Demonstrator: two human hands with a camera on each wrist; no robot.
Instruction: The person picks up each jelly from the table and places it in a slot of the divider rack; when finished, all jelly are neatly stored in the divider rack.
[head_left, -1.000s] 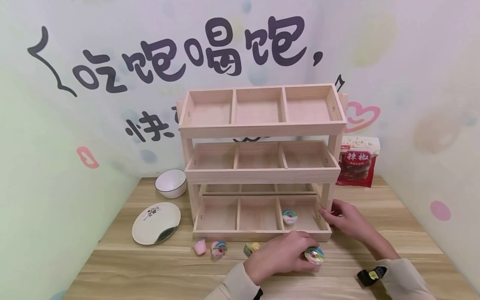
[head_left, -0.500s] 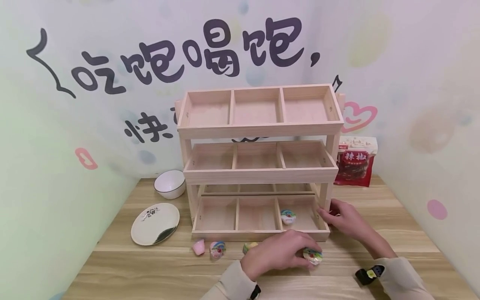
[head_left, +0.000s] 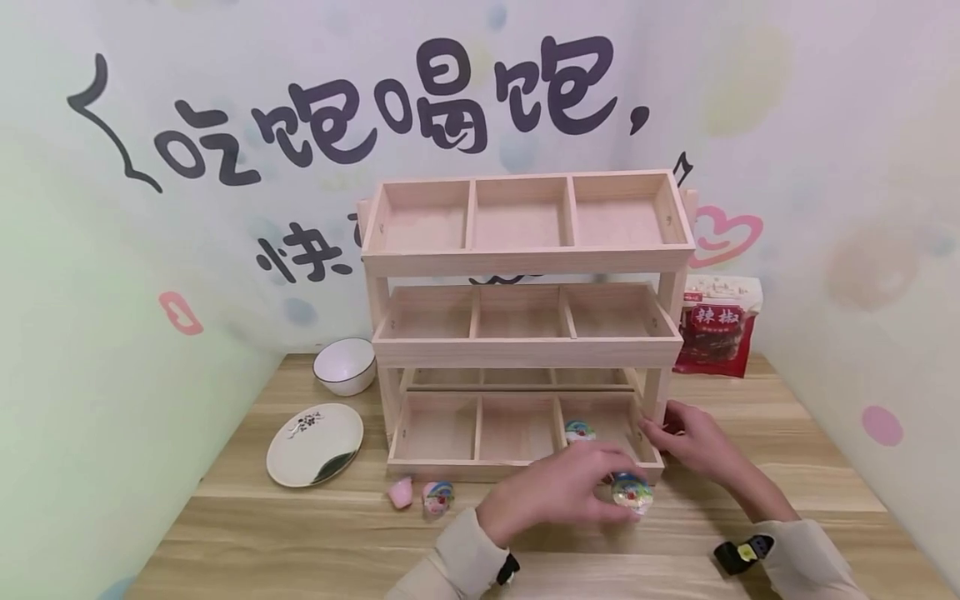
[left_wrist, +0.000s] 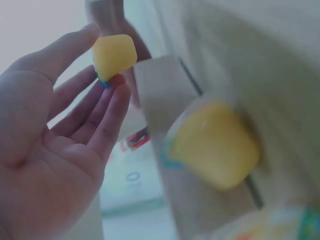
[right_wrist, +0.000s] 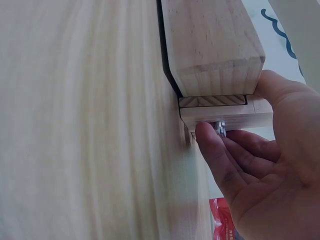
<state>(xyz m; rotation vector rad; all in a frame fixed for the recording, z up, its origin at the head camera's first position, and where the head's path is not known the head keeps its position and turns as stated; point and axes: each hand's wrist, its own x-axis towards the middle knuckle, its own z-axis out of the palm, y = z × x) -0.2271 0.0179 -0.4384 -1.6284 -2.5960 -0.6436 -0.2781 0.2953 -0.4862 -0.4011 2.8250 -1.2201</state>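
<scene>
My left hand [head_left: 551,487] pinches a yellow jelly cup [left_wrist: 115,52] between thumb and fingertips. Its rainbow-printed lid shows in the head view, just in front of the rack's bottom tray [head_left: 450,472]. Another jelly cup [head_left: 577,430] sits in that tray's right compartment, partly behind my hand. At the rack's lower right, my right hand [head_left: 697,435] grips the wooden rack [right_wrist: 215,50], its thumb beside a metal bolt [right_wrist: 220,128]. Two pink jelly cups [head_left: 437,497] lie on the table. A blurred yellow jelly cup [left_wrist: 215,147] appears close up in the left wrist view.
Above the bottom tray, the rack has a middle tray [head_left: 525,352] and a top tray [head_left: 525,262], each split into three compartments. A plate [head_left: 315,446] and a white bowl [head_left: 345,367] stand left. A red chili bag [head_left: 716,329] stands behind right.
My left hand has lifted the jelly cup slightly toward the rack and now covers the yellow cup on the table in the head view. My right hand keeps its place.
</scene>
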